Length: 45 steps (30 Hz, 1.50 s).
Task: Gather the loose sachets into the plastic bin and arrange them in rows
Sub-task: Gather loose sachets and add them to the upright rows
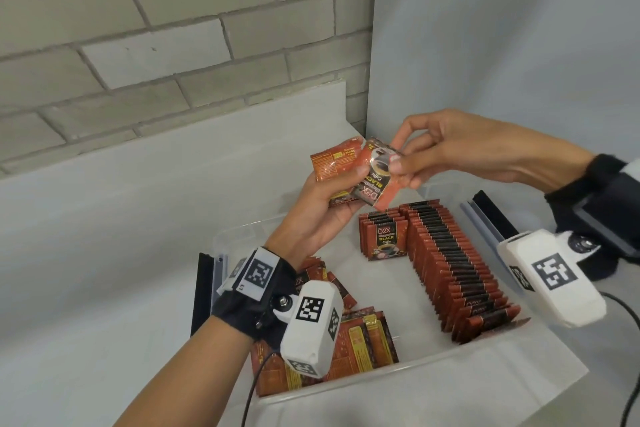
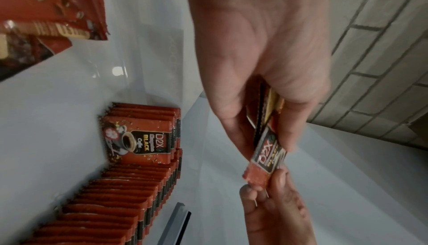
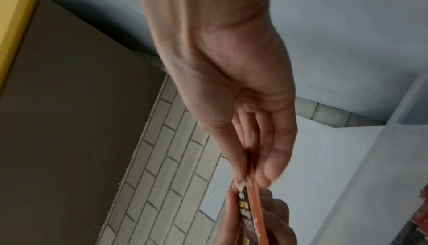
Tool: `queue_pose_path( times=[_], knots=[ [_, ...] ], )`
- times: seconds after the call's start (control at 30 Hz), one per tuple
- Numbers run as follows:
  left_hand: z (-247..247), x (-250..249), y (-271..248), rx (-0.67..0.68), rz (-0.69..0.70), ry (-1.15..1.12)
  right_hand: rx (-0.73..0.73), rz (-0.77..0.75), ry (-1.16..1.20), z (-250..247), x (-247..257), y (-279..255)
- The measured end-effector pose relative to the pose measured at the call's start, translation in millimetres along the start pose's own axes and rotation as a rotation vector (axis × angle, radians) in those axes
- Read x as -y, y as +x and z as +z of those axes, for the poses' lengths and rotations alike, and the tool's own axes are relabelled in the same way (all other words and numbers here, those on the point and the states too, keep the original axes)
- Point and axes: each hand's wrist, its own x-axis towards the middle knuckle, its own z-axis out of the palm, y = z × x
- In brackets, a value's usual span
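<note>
Above the clear plastic bin [image 1: 419, 373], my left hand [image 1: 332, 198] grips a small stack of red-and-black coffee sachets [image 1: 334, 163]. My right hand [image 1: 403, 163] pinches the front sachet [image 1: 375, 175] of that stack between thumb and fingers. The left wrist view shows the held sachets [image 2: 266, 139] edge-on between both hands, and the right wrist view shows the pinched sachet [image 3: 251, 210]. Inside the bin a long row of upright sachets [image 1: 453, 263] runs along the right side, with a short second row [image 1: 382, 236] beside it. A loose heap of sachets [image 1: 360, 340] lies at the bin's near left.
A brick wall [image 1: 138, 45] and a grey panel [image 1: 502, 45] stand close behind the white table [image 1: 104, 236]. Black-and-grey strips lie on the table at the bin's left [image 1: 204, 291] and right [image 1: 485, 215]. A black cable [image 1: 633, 340] runs at the right edge.
</note>
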Motion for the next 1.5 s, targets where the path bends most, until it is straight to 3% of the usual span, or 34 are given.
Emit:
queue_pose_path(
  times=[0.13,0.43,0.57,0.67,0.73,0.97,1.1,1.27,1.5],
  knots=[
    [-1,3,1,0.007,-0.056,0.105,-0.154,-0.142,-0.117,-2,0,4],
    [0,5,-2,0.087,-0.129,0.201,-0.17,-0.371,-0.485,16,4,14],
    [-1,2,1,0.004,-0.043,0.111,-0.281,-0.145,-0.241,8,3,11],
    [-2,1,2,-0.02,0.005,0.07,-0.14,0.014,-0.135,4,-4,4],
    [-2,2,2,-0.022,0.018,0.077,-0.062,0.056,-0.085,8,-11,1],
    [-2,1,3,-0.087,0.025,0.025,-0.064,0.092,0.05,3,-10,1],
    [-6,-3,6,-0.184,0.036,-0.078,0.081,0.102,-0.234,-10,-5,-2],
    [-5,-3,6,-0.259,0.008,-0.187,0.14,0.037,-0.709,9,-8,9],
    [-4,-4,4,-0.254,-0.027,-0.236,0.165,0.057,-0.991,34,-16,25]
  ],
)
